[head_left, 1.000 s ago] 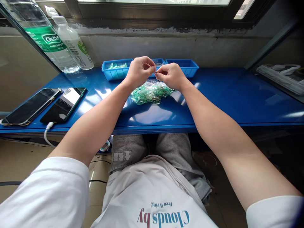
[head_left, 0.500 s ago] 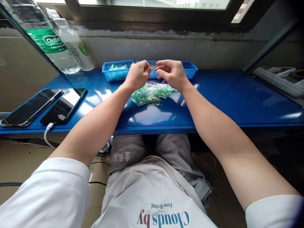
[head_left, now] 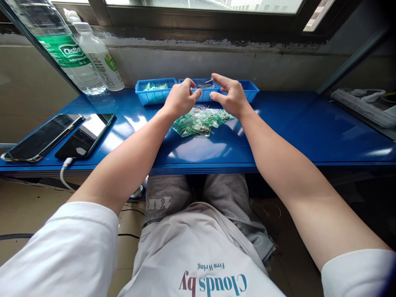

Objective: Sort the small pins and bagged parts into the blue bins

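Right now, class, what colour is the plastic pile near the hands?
Mainly green: the plastic pile shows best in the head view.

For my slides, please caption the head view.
Left hand and right hand raised near green plastic packets and three blue bins, a thin silvery piece by the right.

Grips apart, right one opened up.
1.0 s ago: fingertips together at a tiny dark part. 0.5 s ago: small metallic piece spanning the two. Now a wider gap, right grip [head_left: 232, 95] thumb and index spread, thin silvery pin [head_left: 210, 81] at its index tip, clear of left grip [head_left: 182, 97]. More of middle bin [head_left: 205, 97] exposed between grips.
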Available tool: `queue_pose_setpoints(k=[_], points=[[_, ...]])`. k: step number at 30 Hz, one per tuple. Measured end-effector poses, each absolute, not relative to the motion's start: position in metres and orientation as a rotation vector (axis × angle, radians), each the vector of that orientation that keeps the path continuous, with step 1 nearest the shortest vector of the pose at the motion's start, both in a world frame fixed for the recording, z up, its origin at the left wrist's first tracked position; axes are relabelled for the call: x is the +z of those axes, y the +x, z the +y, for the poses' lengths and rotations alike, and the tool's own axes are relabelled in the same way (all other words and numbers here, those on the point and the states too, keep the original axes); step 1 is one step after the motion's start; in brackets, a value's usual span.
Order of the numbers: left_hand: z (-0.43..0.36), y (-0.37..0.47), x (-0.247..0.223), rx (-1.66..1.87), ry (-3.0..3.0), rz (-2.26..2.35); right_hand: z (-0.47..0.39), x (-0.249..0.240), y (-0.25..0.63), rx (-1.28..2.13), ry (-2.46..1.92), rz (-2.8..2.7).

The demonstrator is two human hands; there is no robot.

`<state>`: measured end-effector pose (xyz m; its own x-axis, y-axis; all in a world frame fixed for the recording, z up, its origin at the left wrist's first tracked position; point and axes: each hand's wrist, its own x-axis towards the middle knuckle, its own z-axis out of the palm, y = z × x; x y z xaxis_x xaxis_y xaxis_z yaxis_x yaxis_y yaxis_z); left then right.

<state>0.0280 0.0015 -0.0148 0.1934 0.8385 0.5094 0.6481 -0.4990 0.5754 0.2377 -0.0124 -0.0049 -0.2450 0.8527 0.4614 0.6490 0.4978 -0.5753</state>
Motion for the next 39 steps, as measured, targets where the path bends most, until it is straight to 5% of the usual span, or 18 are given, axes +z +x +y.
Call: queue_pose_setpoints(k=[11,24,39], points=[[-0.003,0.022,-0.012,0.834,2.351,1.547,0.039,-0.032,0.275,0.033,-1.845,-1.935],[0.000,0.020,-0.016,0.617,2.482,1.469,0.001,-0.006,0.253,0.121,-1.403,-2.095],[-0.002,0.020,-0.016,0.529,2.515,1.462,-0.007,-0.010,0.240,0.374,-1.430,-2.316]])
